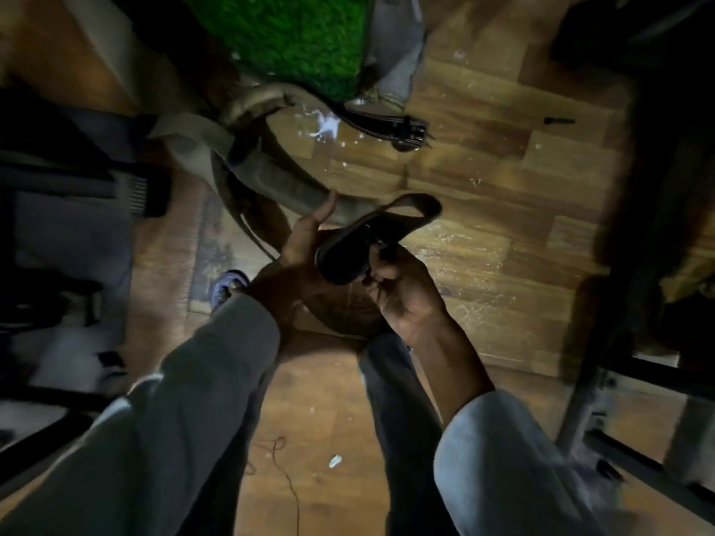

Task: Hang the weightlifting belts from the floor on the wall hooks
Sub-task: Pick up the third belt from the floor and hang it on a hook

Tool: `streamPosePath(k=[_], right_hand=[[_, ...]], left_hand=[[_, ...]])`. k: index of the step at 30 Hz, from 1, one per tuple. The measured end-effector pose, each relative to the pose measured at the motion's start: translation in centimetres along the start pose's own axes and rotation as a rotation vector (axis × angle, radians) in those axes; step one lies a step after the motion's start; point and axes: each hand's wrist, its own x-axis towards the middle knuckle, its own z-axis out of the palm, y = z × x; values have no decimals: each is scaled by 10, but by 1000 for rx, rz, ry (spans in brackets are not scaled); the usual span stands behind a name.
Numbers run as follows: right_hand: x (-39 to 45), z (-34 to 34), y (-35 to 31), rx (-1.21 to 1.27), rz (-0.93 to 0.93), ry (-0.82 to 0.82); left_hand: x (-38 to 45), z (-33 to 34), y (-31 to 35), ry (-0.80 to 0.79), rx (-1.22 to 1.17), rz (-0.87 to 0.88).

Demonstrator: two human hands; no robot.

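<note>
Right, I've got one belt up off the floor already. My left hand [300, 241] is wrapped round the brown leather belt [340, 311], thumb sticking up, and my right hand [402, 295] is clamped on its dark end section [348, 249], w/ the black strap tail [410, 208] looping out up and to the right past my fingers. Both hands are closed on the same belt, close together, nearly touching. The wide brown part curves down betw. my wrists, so the belt's long axis runs roughly left-low to right-high across my body.

Other belts are on the wood floor [483, 179] ahead of me: a tan one [267, 170] curling in an arc just beyond my left hand, nearer that side, and a black belt w/ buckle [387, 123] farther off, toward the edge of the green turf mat [286, 36]. Its long axis lies roughly left-right.

No wall hooks in view, it's dim, so I can't tell which way they are from here. My guess: the coming move means lifting this belt w/ the loop or buckle end kept free in my right hand so it can catch a hook. If I grab another first, the tan one's closest, left hand's side.
</note>
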Motion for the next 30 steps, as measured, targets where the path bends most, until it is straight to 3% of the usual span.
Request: streamPosePath(k=[3, 11, 16, 20, 24, 30], right_hand=[[-64, 45, -1, -86, -2, -78], [-217, 122, -20, -493, -30, -224], [-303, 196, -32, -746, -138, -177], [-360, 279, -67, -607, -216, -129], [-399, 360, -112, -545, -282, -348], [-432, 454, -144, -600, -243, -570]], left_hand=[[-70, 15, 16, -89, 100, -6], [-248, 32, 17, -21, 271, 174], [-365, 44, 19, 78, 481, 610], [-451, 70, 24, 143, 564, 938], [-532, 89, 31, 139, 520, 1190], [-620, 85, 28, 208, 606, 1279]])
